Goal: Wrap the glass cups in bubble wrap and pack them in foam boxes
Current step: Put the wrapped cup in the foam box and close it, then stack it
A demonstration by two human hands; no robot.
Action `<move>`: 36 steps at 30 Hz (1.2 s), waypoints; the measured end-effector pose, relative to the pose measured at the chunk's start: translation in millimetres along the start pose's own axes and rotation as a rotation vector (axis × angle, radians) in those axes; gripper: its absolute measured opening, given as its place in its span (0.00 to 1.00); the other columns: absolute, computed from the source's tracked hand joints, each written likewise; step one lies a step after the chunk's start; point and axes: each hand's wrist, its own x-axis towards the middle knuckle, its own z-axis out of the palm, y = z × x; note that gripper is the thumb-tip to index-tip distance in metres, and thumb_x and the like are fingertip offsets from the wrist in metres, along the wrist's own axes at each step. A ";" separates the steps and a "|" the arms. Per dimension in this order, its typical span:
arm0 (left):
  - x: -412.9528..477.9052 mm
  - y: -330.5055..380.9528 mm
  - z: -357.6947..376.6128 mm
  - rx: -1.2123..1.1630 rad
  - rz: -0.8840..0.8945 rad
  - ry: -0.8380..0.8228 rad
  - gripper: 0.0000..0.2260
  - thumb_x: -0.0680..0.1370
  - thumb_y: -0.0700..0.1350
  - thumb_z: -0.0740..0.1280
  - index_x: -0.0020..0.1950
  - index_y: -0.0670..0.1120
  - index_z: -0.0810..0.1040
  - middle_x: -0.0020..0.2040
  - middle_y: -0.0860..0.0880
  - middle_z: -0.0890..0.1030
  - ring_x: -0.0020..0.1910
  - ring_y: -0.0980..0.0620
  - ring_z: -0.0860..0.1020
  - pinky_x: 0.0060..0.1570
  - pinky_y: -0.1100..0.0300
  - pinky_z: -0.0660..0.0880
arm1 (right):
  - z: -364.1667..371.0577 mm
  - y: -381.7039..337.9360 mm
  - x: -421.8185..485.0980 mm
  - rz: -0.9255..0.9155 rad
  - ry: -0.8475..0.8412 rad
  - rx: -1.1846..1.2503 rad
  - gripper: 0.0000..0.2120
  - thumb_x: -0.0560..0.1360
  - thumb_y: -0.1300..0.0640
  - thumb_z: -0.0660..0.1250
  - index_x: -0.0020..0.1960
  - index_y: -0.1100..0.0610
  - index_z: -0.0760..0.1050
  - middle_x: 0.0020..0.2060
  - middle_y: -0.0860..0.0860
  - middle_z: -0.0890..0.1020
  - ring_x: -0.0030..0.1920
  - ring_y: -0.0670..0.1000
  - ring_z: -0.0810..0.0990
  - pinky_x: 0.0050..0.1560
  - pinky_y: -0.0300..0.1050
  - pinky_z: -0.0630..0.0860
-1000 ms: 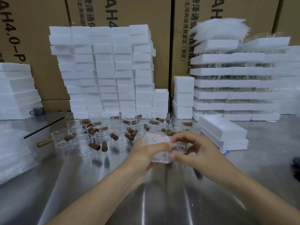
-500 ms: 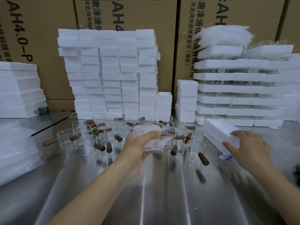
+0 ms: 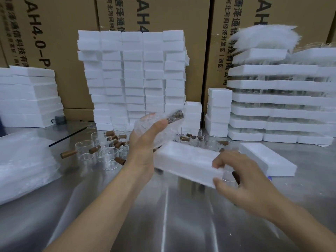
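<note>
My left hand [image 3: 145, 142] holds a glass cup wrapped in bubble wrap [image 3: 160, 124] raised above the table, its brown handle end showing through at the upper right. My right hand [image 3: 240, 179] grips the near end of a white foam box [image 3: 185, 160] and carries it just above the steel table, below the wrapped cup. Several bare glass cups with brown wooden handles [image 3: 105, 151] stand clustered on the table behind my hands. Another foam box [image 3: 267, 159] lies at the right.
A pile of bubble wrap sheets [image 3: 23, 166] lies at the left. Stacks of foam boxes [image 3: 134, 79] stand at the back centre, with foam trays of cups [image 3: 281, 106] at the right and foam slabs [image 3: 29, 99] at the left. Cardboard cartons [image 3: 54, 33] line the back.
My right hand left the wrapped cup, reached right to a foam box, picked it up and brought it towards the centre. My left hand lifted the wrapped cup higher.
</note>
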 end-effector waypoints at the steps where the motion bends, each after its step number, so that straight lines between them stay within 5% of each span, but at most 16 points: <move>1: 1.3 0.4 -1.0 0.011 -0.003 -0.016 0.30 0.63 0.54 0.83 0.64 0.51 0.84 0.55 0.44 0.89 0.52 0.40 0.88 0.55 0.31 0.80 | 4.1 -1.7 -1.3 -0.040 -0.025 -0.011 0.09 0.71 0.43 0.68 0.49 0.43 0.73 0.51 0.37 0.77 0.55 0.43 0.75 0.54 0.33 0.66; 4: 3.8 -0.3 -0.6 0.076 0.036 -0.080 0.29 0.60 0.55 0.83 0.61 0.54 0.84 0.57 0.47 0.88 0.57 0.43 0.87 0.60 0.44 0.82 | 6.9 -2.5 -4.6 -0.070 -0.085 -0.002 0.10 0.72 0.44 0.68 0.49 0.46 0.74 0.51 0.37 0.76 0.56 0.42 0.74 0.55 0.28 0.64; 7: 4.1 -3.6 -0.1 0.309 0.096 -0.133 0.26 0.59 0.60 0.82 0.54 0.59 0.84 0.52 0.54 0.87 0.55 0.51 0.86 0.52 0.59 0.81 | 4.6 -2.6 -5.6 -0.076 -0.133 -0.008 0.09 0.71 0.44 0.68 0.49 0.44 0.74 0.50 0.38 0.76 0.55 0.41 0.74 0.56 0.26 0.63; 10: 3.3 -13.9 0.8 0.455 0.060 -0.200 0.26 0.61 0.61 0.83 0.56 0.59 0.83 0.55 0.52 0.86 0.59 0.49 0.84 0.58 0.49 0.82 | 4.9 -3.1 -4.7 -0.088 -0.204 -0.038 0.09 0.70 0.46 0.70 0.48 0.45 0.73 0.46 0.40 0.76 0.52 0.42 0.75 0.56 0.29 0.64; 18: 4.6 -23.8 -12.0 0.840 -0.072 -0.364 0.29 0.64 0.67 0.84 0.61 0.64 0.80 0.60 0.69 0.76 0.56 0.71 0.73 0.49 0.72 0.67 | 5.3 2.0 -1.2 -0.086 -0.287 -0.090 0.10 0.70 0.48 0.71 0.45 0.46 0.71 0.43 0.42 0.76 0.49 0.45 0.75 0.54 0.35 0.69; 22: 8.9 -22.6 -16.5 0.833 -0.136 -0.355 0.29 0.63 0.66 0.85 0.60 0.61 0.82 0.63 0.66 0.78 0.60 0.72 0.72 0.49 0.67 0.68 | 7.3 5.7 -1.1 -0.081 -0.306 -0.101 0.10 0.71 0.47 0.71 0.46 0.47 0.71 0.44 0.41 0.76 0.49 0.44 0.74 0.54 0.34 0.68; 27: 11.7 -21.0 -20.8 0.811 -0.242 -0.344 0.28 0.64 0.63 0.85 0.59 0.59 0.82 0.67 0.53 0.79 0.60 0.51 0.80 0.47 0.56 0.76 | 9.5 6.6 -1.6 -0.078 -0.329 -0.108 0.10 0.71 0.44 0.69 0.46 0.46 0.70 0.46 0.40 0.76 0.51 0.44 0.74 0.57 0.40 0.71; 31: 12.2 -19.3 -23.0 0.866 -0.226 -0.385 0.28 0.61 0.64 0.86 0.58 0.61 0.82 0.68 0.55 0.78 0.69 0.56 0.74 0.59 0.53 0.76 | 9.8 7.3 -1.7 -0.065 -0.339 -0.123 0.10 0.71 0.43 0.68 0.46 0.45 0.69 0.45 0.39 0.75 0.51 0.44 0.74 0.57 0.43 0.72; 36: 12.1 -19.2 -23.4 0.983 -0.192 -0.435 0.29 0.60 0.68 0.84 0.57 0.64 0.81 0.71 0.56 0.77 0.72 0.56 0.74 0.61 0.56 0.71 | 10.0 8.8 -1.2 -0.042 -0.361 -0.140 0.11 0.70 0.42 0.67 0.46 0.45 0.69 0.45 0.40 0.75 0.51 0.44 0.74 0.58 0.43 0.72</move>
